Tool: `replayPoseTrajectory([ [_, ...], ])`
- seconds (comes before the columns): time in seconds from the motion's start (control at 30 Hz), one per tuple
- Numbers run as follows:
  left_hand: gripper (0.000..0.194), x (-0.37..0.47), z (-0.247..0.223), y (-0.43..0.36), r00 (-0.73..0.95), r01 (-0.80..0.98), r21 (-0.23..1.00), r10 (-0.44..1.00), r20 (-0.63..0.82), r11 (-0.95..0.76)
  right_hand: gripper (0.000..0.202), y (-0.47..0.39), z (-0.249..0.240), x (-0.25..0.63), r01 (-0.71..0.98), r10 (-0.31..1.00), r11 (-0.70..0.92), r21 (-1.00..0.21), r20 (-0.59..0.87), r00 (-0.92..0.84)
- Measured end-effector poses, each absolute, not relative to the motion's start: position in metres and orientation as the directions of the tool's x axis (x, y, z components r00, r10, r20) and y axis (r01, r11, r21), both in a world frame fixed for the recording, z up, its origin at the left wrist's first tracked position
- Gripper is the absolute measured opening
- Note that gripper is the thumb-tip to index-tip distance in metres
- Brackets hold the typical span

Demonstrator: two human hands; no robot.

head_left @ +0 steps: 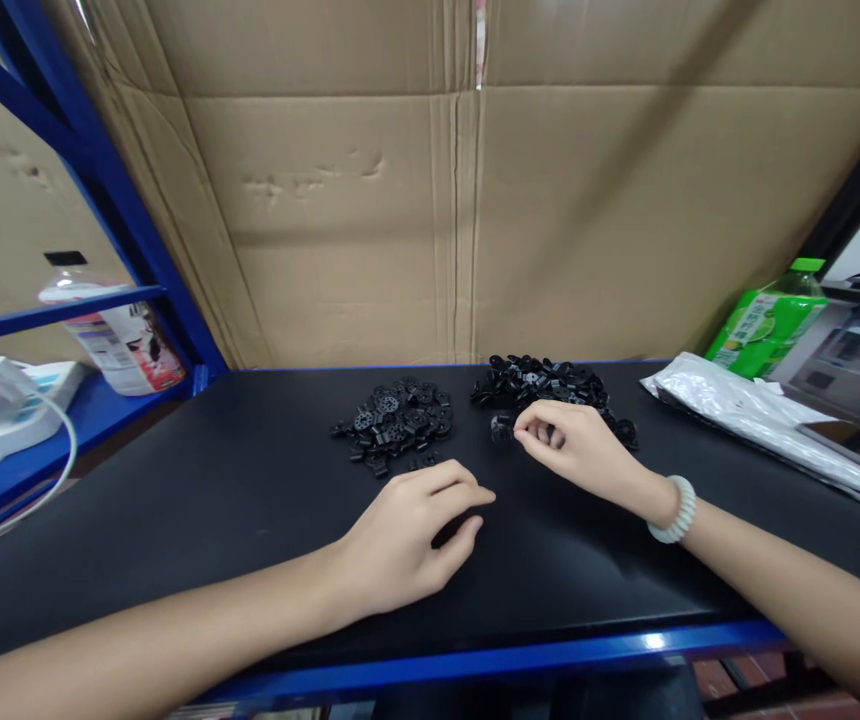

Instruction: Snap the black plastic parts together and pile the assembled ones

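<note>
My right hand (576, 445) pinches thumb and forefinger together at the edge of a small black plastic part (501, 429), just in front of a heap of black plastic parts (539, 380). A pale coiled band circles that wrist. Nearer to me, my left hand (426, 530) is held over the black tabletop with thumb and forefinger apart and nothing between them. Just beyond it lies a second heap of black parts (400, 418), several of them round discs with holes. A few loose pieces (424, 460) are partly hidden behind the left hand's knuckles.
Cardboard (340, 220) walls off the back of the black table (265, 500). At right lie a silvery plastic bag (730, 405) and a green bottle (767, 320). At left, a blue shelf (107, 410) carries a labelled bottle (119, 340) and a power strip (17, 410) with a white cable.
</note>
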State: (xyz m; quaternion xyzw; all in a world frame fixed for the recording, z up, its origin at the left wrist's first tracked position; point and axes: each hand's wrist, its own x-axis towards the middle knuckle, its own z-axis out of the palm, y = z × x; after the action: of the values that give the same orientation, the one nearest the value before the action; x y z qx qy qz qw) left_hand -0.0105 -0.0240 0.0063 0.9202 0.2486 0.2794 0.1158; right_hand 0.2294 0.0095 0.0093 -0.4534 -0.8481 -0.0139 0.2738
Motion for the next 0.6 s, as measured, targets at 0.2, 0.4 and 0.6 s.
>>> replayPoseTrajectory([
  [0.2,0.030,-0.009,0.005,-0.019,0.590,0.428,0.530,0.671,0.449,-0.731,0.007,0.005,0.008,0.226,0.736,0.707,0.617,-0.281,0.609,-0.360],
  [0.4,0.030,-0.007,0.001,-0.019,0.629,0.408,0.546,0.659,0.413,-0.732,0.017,0.018,0.001,0.237,0.766,0.651,0.599,-0.232,0.697,-0.299],
  [0.6,0.030,-0.005,0.003,-0.019,0.629,0.405,0.553,0.661,0.409,-0.728,0.014,0.022,0.007,0.238,0.754,0.571,0.627,-0.196,0.774,-0.274],
])
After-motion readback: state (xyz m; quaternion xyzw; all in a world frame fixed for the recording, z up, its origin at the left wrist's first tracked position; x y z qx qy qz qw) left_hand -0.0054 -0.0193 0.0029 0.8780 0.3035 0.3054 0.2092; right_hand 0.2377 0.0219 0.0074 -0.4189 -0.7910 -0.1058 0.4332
